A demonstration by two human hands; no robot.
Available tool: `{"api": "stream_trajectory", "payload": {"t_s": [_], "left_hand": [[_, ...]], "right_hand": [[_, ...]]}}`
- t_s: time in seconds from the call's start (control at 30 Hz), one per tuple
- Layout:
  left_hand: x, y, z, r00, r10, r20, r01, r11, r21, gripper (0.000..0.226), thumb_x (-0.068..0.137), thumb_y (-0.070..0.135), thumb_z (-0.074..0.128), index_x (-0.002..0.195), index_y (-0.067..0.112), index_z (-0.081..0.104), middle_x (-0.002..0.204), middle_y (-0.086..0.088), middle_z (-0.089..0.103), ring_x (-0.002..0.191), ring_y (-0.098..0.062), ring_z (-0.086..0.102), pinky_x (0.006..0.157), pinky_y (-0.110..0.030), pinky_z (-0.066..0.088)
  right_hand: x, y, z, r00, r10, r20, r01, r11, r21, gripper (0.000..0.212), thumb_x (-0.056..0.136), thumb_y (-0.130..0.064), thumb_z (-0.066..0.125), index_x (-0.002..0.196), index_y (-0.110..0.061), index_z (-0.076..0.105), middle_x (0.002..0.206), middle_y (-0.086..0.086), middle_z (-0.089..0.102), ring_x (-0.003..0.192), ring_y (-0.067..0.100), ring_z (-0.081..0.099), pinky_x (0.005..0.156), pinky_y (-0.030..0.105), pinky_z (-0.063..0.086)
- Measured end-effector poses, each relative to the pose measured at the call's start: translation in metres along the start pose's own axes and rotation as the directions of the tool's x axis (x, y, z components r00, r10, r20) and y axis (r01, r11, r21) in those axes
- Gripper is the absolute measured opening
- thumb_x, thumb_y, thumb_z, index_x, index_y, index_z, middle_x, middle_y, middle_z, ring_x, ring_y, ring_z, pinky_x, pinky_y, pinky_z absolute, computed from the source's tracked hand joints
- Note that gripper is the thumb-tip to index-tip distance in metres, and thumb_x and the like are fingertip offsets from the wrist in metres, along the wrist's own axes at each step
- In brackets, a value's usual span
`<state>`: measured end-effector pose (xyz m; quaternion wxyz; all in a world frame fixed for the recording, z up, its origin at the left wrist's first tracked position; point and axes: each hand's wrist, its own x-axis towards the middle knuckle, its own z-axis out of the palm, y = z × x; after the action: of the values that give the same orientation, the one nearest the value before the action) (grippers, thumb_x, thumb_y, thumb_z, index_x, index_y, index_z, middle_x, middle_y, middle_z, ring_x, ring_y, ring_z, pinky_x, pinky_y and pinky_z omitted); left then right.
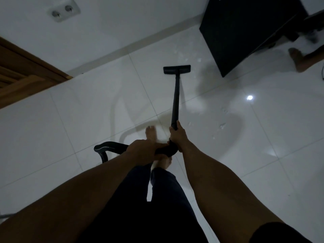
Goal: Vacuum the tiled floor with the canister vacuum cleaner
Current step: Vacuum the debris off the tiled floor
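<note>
I'm holding the wand [175, 100] w/ both hands: right hand [177, 135] is clenching its lower end, left hand [142, 149] is grasping the hose [109, 146] bend just behind. Wand's long axis is running straight ahead from my grip to the head [176, 69], lying flat on the floor [87, 111] near the wall edge. Right hand's nearer the head. Dark cabinet [245, 32] is standing just right of the head, so I'm judging a push fwd has room, rightward doesn't. Someone else's foot [298, 58] is beyond it.

Black floor nozzle [176, 69] flat on glossy white tiled floor [87, 111], far centre. Straight black wand [175, 99] slants back near to curved handle; ribbed black hose [108, 148] loops off left.
</note>
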<state>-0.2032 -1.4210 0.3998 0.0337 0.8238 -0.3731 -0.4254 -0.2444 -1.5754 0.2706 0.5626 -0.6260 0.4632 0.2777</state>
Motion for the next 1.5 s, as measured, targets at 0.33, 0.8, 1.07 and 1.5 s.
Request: {"api": "stream_trajectory", "payload": {"t_s": [0.33,0.8,1.07,1.5], "left_hand": [[0.092,-0.05,-0.099,0.999,-0.021,0.033,0.023,0.998,-0.06,0.069,0.093,0.066,0.043,0.153,0.036,0.027,0.137,-0.013,0.056,0.109,-0.026,0.063,0.084,-0.033,0.046],[0.156,-0.085,-0.187,0.995,-0.036,0.096,0.048,0.991,-0.126,0.056,0.098,0.059,0.042,0.15,0.042,0.031,0.133,-0.01,0.055,0.109,-0.029,0.061,0.082,-0.033,0.042],[0.154,-0.085,-0.177,0.998,-0.045,0.047,0.053,0.984,-0.17,0.06,0.096,0.064,0.038,0.15,0.04,0.033,0.123,-0.004,0.063,0.104,-0.025,0.063,0.081,-0.034,0.047],[0.049,-0.029,-0.084,0.998,0.035,0.06,-0.036,0.999,0.024,0.059,0.096,0.064,0.04,0.151,0.044,0.029,0.138,-0.011,0.055,0.109,-0.025,0.063,0.089,-0.034,0.048]], "right_hand": [[0.084,-0.122,-0.017,1.0,0.007,-0.022,-0.008,0.999,-0.034,0.072,0.095,-0.044,0.05,0.159,-0.046,0.019,0.129,0.015,0.063,0.115,0.045,0.065,0.098,0.06,0.054],[0.138,-0.233,-0.037,0.999,0.011,-0.032,-0.017,0.978,-0.208,0.068,0.105,-0.034,0.049,0.163,-0.043,0.013,0.136,0.015,0.057,0.104,0.03,0.062,0.093,0.048,0.058],[0.125,-0.245,-0.042,0.994,-0.057,-0.096,0.035,0.976,-0.216,0.067,0.106,-0.028,0.049,0.163,-0.039,0.017,0.138,0.014,0.058,0.086,0.023,0.063,0.074,0.038,0.058],[0.007,-0.115,-0.027,0.978,-0.11,-0.175,0.096,0.991,-0.09,0.064,0.107,-0.028,0.049,0.163,-0.034,0.02,0.146,0.014,0.055,0.114,0.032,0.061,0.092,0.036,0.052]]}}
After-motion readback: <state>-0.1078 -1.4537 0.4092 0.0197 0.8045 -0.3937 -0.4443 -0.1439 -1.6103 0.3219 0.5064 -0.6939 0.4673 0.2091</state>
